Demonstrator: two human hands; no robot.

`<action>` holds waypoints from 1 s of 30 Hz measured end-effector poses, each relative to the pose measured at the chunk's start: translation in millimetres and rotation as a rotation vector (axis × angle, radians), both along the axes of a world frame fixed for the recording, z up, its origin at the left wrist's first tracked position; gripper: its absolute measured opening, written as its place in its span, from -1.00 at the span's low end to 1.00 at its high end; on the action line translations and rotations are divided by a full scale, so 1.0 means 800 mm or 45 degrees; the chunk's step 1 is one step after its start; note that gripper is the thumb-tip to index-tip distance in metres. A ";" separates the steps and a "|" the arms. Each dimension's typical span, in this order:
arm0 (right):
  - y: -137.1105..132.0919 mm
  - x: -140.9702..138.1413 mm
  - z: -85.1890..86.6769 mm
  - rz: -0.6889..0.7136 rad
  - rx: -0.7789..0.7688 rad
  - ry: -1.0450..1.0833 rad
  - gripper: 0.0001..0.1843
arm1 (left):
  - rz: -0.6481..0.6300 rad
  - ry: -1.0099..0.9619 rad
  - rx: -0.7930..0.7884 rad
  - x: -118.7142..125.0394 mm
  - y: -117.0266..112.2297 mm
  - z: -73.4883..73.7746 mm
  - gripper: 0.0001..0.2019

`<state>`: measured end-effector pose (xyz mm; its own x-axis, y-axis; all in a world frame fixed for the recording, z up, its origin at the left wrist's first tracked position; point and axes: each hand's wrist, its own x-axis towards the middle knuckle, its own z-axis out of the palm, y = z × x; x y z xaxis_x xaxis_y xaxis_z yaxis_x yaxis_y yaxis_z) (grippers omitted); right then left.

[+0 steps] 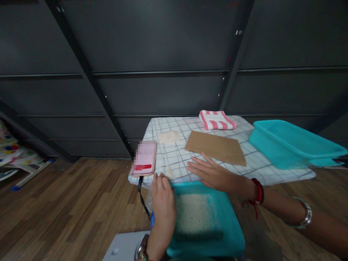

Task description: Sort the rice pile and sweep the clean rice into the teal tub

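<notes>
A teal tub (231, 232) holding white rice sits below the near edge of a small table covered by a checked cloth (176, 152). My left hand (162, 203) grips the tub's left rim, fingers curled over it at the table edge. My right hand (213, 174) lies flat and open on the cloth, fingers stretched left toward a small smear of rice grains (170, 172) by the edge. A second patch of rice (168, 137) lies farther back on the cloth.
A brown cardboard sheet (216, 146) lies mid-table, a folded pink-striped towel (216, 120) behind it. A larger teal basin (293, 143) overhangs the right side. A pink phone (144, 158) with a dangling strap rests at the left corner. Dark wall panels stand behind; wood floor lies around.
</notes>
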<state>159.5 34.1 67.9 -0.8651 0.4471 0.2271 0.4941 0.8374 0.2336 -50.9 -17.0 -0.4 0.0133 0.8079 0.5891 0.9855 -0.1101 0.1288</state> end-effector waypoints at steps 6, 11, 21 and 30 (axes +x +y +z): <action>0.007 -0.033 -0.010 0.045 0.011 0.064 -0.54 | -0.007 0.011 -0.010 0.000 0.000 0.001 -0.74; 0.010 -0.048 -0.011 0.098 -0.110 0.027 -0.45 | 0.022 0.006 0.004 0.002 0.002 0.000 -0.73; 0.011 -0.043 -0.005 0.035 -0.122 0.046 -0.42 | -0.005 -0.021 -0.006 -0.002 0.003 -0.003 -0.71; 0.014 -0.071 -0.002 0.095 -0.189 -0.017 -0.24 | 0.043 -0.001 0.031 0.002 0.002 0.003 -0.76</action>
<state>102.7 45.5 66.3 -0.8997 0.4094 0.1514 0.4270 0.8975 0.1104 -49.2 -15.8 2.2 -0.0140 0.7935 0.6084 0.9886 -0.0801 0.1272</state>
